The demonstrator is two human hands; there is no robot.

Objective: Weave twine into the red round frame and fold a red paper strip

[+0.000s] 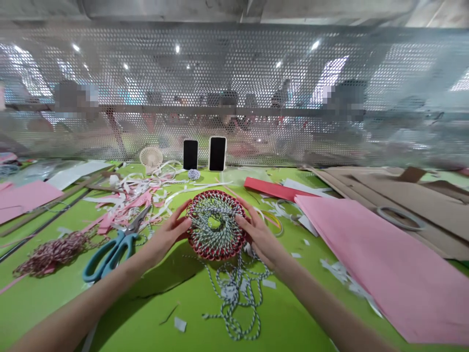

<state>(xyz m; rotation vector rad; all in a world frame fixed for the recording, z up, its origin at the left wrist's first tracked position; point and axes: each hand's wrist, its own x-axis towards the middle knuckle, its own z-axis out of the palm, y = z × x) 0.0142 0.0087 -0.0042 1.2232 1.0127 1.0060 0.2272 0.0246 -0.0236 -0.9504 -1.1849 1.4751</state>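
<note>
Both my hands hold a round woven ring (216,227) with a red rim and black-and-white twine laced across it around a small central hole. My left hand (166,234) grips its left side, and my right hand (258,234) grips its right side. A loose tangle of the same twine (234,293) runs from the ring's underside onto the green tabletop (176,313). Teal-handled scissors (113,249) lie just left of my left hand. Paper scraps (124,205) are heaped beyond them.
A red-and-white twine bundle (51,254) lies at the left. Pink paper sheets (366,264) and cardboard (403,205) cover the right side. Two phones (190,154) (217,153), a small fan (151,159) and a twine ball (194,174) stand before a perforated metal screen (234,73).
</note>
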